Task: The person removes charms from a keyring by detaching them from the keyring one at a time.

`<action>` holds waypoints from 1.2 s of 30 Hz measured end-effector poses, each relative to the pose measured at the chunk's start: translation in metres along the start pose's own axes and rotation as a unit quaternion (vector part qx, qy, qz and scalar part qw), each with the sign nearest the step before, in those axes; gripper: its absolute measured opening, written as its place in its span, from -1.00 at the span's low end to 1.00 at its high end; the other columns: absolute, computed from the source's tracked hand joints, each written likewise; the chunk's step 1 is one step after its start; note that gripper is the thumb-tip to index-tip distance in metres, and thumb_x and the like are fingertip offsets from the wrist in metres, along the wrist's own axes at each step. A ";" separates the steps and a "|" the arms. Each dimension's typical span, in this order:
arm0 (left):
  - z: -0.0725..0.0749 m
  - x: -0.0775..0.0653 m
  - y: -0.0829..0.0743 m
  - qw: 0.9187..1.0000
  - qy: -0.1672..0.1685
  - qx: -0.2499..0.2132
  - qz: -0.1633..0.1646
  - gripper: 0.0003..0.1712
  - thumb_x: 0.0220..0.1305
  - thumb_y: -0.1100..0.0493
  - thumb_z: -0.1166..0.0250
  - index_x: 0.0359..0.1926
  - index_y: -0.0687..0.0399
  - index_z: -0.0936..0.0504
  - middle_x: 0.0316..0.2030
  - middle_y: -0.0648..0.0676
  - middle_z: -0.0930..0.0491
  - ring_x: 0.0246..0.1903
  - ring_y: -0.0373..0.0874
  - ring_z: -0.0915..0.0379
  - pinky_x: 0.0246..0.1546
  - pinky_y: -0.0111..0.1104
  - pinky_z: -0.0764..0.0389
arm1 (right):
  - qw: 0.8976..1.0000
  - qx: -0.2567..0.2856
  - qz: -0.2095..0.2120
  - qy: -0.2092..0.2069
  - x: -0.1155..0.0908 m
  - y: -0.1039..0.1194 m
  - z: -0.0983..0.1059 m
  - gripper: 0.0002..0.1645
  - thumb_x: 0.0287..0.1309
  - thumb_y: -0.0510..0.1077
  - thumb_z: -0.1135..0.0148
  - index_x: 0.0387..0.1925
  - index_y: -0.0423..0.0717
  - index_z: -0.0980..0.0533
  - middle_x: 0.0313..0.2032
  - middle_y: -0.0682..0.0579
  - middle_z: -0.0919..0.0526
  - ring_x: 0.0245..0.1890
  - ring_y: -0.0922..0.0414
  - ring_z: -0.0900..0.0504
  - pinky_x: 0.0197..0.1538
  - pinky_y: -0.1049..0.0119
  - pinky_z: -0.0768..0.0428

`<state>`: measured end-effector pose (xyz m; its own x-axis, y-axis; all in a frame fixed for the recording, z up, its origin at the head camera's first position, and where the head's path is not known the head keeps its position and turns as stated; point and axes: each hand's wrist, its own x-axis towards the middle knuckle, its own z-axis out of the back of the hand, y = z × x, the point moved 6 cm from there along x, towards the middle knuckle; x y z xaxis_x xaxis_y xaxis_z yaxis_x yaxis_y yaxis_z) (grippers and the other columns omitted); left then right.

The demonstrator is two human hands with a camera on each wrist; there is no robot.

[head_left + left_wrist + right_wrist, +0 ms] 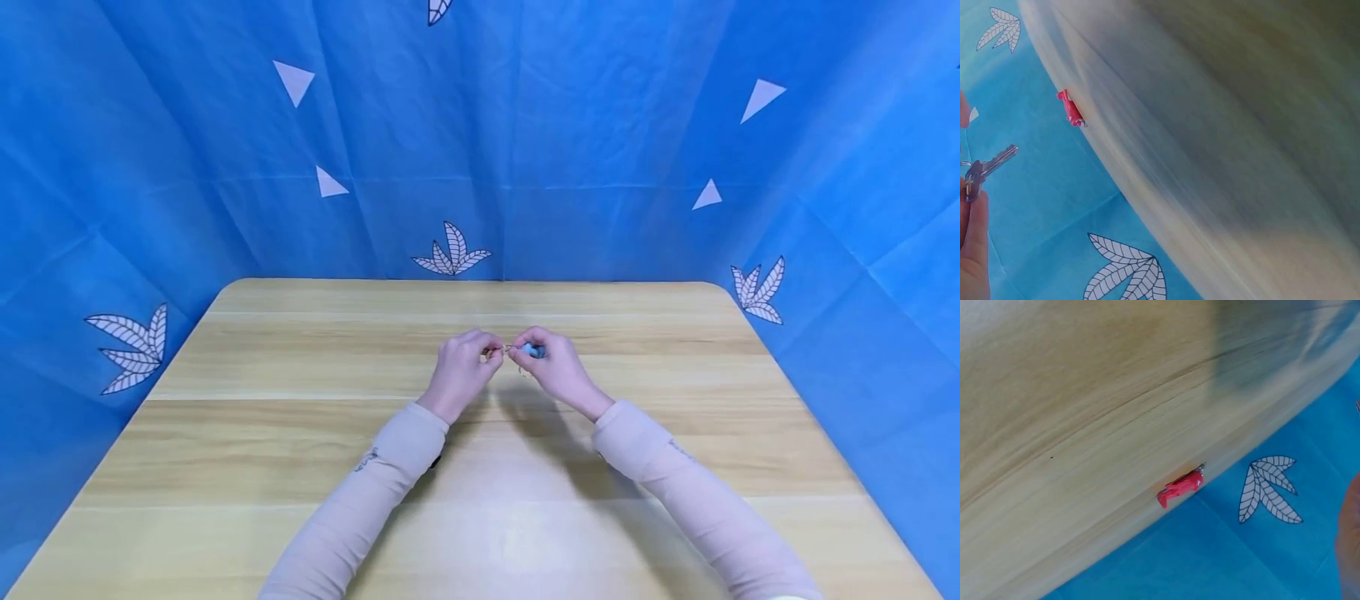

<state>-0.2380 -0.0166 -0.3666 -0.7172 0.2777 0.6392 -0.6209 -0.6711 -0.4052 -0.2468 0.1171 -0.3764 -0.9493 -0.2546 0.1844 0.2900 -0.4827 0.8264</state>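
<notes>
Both hands meet above the middle of the table, fingertips close together. With thumb and fingers my left hand pinches something small and metallic. In the left wrist view a silver key sticks out past the fingers, with part of a ring beside it. My right hand pinches thin metal joined to a light blue piece, partly covered by its fingers. A thin metal bit hangs just below the fingertips. Only an edge of the right hand shows in the right wrist view.
A small red figure with a metal bit at one end lies near a table edge in both wrist views; the head view does not show it. Blue cloth with leaf and triangle prints surrounds the table's back and sides.
</notes>
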 end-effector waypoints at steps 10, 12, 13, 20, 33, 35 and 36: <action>0.000 0.000 0.007 0.996 -0.008 -0.069 0.052 -0.91 0.09 0.32 -0.24 -0.36 0.16 -0.67 -0.40 0.05 -0.67 -0.41 -0.22 -0.59 -0.34 -0.52 -0.59 | 0.991 0.107 -0.077 0.020 0.004 -0.010 -0.001 -0.80 0.14 -0.18 -0.19 -0.26 -0.25 -0.50 -0.30 -0.16 -0.64 -0.41 0.07 -0.61 -0.29 0.23 -0.64; 0.000 0.000 0.010 0.992 -0.010 -0.099 0.077 -0.91 0.11 0.32 -0.24 -0.36 0.18 -0.66 -0.39 0.06 -0.67 -0.40 -0.20 -0.59 -0.32 -0.52 -0.59 | 0.986 0.139 -0.090 0.028 0.005 -0.010 -0.002 -0.78 0.15 -0.18 -0.17 -0.23 -0.28 -0.48 -0.25 -0.15 -0.62 -0.37 0.11 -0.62 -0.24 0.25 -0.65; -0.001 0.000 0.011 0.990 -0.011 -0.113 0.087 -0.91 0.11 0.32 -0.24 -0.36 0.19 -0.66 -0.39 0.08 -0.67 -0.40 -0.19 -0.59 -0.31 -0.52 -0.59 | 0.983 0.155 -0.094 0.030 0.005 -0.011 -0.002 -0.77 0.15 -0.19 -0.17 -0.22 -0.29 -0.47 -0.24 -0.15 -0.61 -0.35 0.10 -0.62 -0.23 0.26 -0.65; -0.004 0.002 0.019 0.977 -0.010 -0.166 0.130 -0.91 0.09 0.32 -0.25 -0.35 0.19 -0.66 -0.36 0.10 -0.68 -0.37 -0.18 -0.60 -0.25 -0.54 -0.59 | 0.975 0.199 -0.090 0.035 0.011 -0.014 0.000 -0.78 0.15 -0.20 -0.16 -0.23 -0.29 -0.48 -0.24 -0.14 -0.60 -0.38 0.12 -0.62 -0.21 0.27 -0.63; -0.010 0.004 0.015 0.975 0.022 -0.166 0.148 -0.87 0.08 0.34 -0.27 -0.30 0.24 -0.66 -0.33 0.11 -0.67 -0.31 -0.12 -0.60 -0.20 -0.46 -0.60 | 0.987 0.136 -0.076 0.040 0.006 -0.009 0.000 -0.82 0.15 -0.23 -0.15 -0.27 -0.30 -0.49 -0.26 -0.18 -0.61 -0.36 0.18 -0.60 -0.20 0.22 -0.65; -0.011 0.004 0.013 0.975 0.027 -0.165 0.149 -0.88 0.09 0.33 -0.29 -0.30 0.24 -0.66 -0.33 0.10 -0.67 -0.32 -0.14 -0.60 -0.20 -0.48 -0.59 | 0.988 0.128 -0.074 0.044 0.005 -0.010 0.000 -0.83 0.15 -0.23 -0.15 -0.28 -0.29 -0.49 -0.27 -0.18 -0.61 -0.38 0.17 -0.60 -0.18 0.14 -0.64; -0.012 0.003 0.012 0.975 0.029 -0.165 0.147 -0.88 0.09 0.32 -0.29 -0.30 0.23 -0.66 -0.34 0.09 -0.67 -0.33 -0.14 -0.60 -0.21 -0.49 -0.59 | 0.988 0.125 -0.072 0.045 0.004 -0.010 0.000 -0.84 0.15 -0.23 -0.16 -0.29 -0.29 -0.50 -0.28 -0.17 -0.60 -0.39 0.16 -0.59 -0.17 0.10 -0.63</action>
<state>-0.2517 -0.0158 -0.3768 -0.8907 0.1514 0.4286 -0.4460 -0.4727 -0.7600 -0.2537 0.1211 -0.3836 -0.9607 -0.2772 0.0157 0.1021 -0.3002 0.9484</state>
